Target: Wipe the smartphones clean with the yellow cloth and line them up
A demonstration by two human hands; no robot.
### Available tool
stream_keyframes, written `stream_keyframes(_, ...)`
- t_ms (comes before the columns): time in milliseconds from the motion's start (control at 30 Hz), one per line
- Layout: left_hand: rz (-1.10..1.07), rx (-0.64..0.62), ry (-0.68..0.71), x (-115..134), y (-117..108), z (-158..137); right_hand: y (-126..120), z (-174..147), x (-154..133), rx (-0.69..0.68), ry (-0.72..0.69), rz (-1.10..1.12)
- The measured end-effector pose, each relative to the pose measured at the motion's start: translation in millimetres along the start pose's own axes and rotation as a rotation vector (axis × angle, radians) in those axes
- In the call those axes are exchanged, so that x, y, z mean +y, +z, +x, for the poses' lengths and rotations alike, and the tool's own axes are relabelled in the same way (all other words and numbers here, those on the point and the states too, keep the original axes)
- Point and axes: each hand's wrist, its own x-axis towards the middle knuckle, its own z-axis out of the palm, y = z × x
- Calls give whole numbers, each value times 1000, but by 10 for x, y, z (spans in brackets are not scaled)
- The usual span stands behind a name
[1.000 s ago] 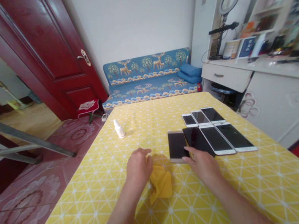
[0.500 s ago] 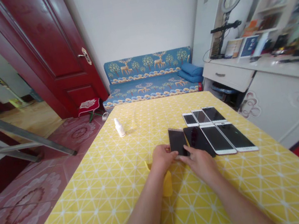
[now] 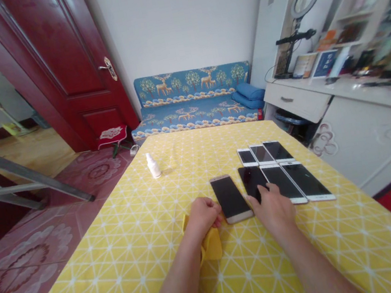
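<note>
A gold-framed smartphone [image 3: 230, 198] with a dark screen lies flat on the yellow patterned tablecloth, between my hands. My left hand [image 3: 203, 214] is closed at its left edge, fingers curled together; what they hold, if anything, is hidden. A yellow cloth [image 3: 212, 247] lies partly under that hand and wrist. My right hand [image 3: 275, 208] reaches over the lower part of a black phone [image 3: 251, 177], thumb and fingers apart. Beside that phone lie a white phone [image 3: 281, 184] and another large white phone [image 3: 306, 180].
Three smaller phones [image 3: 262, 153] form a row behind the larger ones. A white spray bottle [image 3: 153, 166] stands at the table's far left. Beyond the table are a blue patterned sofa [image 3: 192, 106], a red stool [image 3: 113, 134] and a white desk [image 3: 298, 98].
The gold-framed phone has been let go and now lies flat, a little nearer to me. My right hand has moved right, from that phone to the black one. My left hand has shifted slightly left.
</note>
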Motion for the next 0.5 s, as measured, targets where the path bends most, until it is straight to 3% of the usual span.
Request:
stream_keyframes(300, 178, 162, 93, 44, 78, -19, 17, 86, 48, -36, 40, 141)
stream_keyframes(500, 232, 327, 186, 19, 5, 39, 7, 52, -8, -98, -2, 285)
